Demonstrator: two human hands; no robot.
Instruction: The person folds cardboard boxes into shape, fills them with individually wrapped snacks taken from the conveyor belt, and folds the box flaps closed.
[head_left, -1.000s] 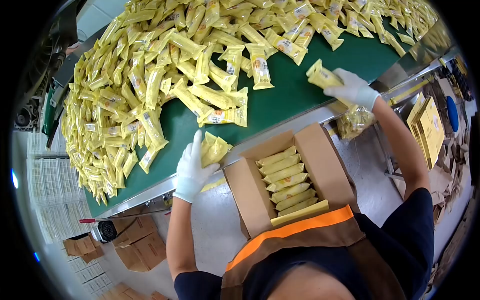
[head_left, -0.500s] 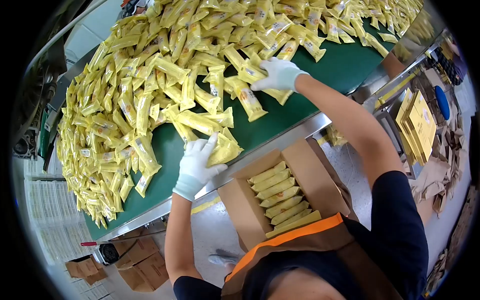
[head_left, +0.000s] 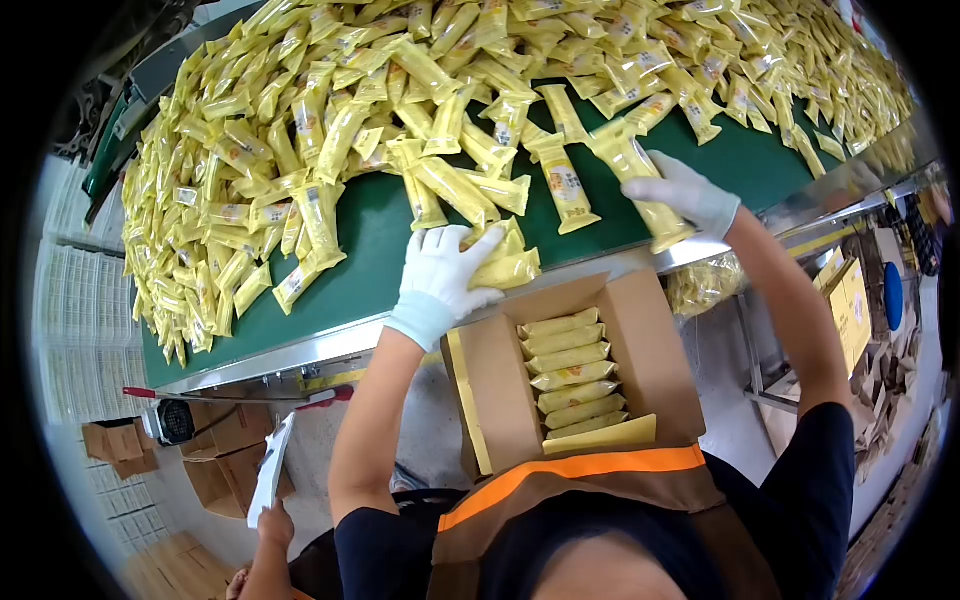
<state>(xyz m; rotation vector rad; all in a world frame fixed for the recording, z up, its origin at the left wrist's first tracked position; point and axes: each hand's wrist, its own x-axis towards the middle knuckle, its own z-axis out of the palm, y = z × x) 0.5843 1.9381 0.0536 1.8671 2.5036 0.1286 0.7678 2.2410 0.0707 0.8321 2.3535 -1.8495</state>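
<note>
In gloved white, my right hand (head_left: 685, 197) grips a yellow snack packet (head_left: 632, 165) over the green belt, near its front rail. My left hand (head_left: 447, 272) is curled round yellow packets (head_left: 508, 268) at the belt's near edge, fingers touching the loose packets behind them; how many it holds is partly hidden. One packet (head_left: 563, 185) lies on the belt between my hands. Below stands an open cardboard box (head_left: 650, 350) with a row of packets (head_left: 571, 361) lying flat side by side inside.
A large heap of yellow packets (head_left: 400, 80) covers much of the green belt (head_left: 375, 230). A metal rail (head_left: 330, 345) runs along its front. At lower left, another person's hand (head_left: 275, 522) holds a white sheet or board (head_left: 270, 465). Cardboard boxes (head_left: 225, 450) stand on the floor.
My right hand has moved right and lifted a packet away from the heap's edge. My left hand stays on packets near the rail. Another person's hand with a white sheet has appeared at lower left.
</note>
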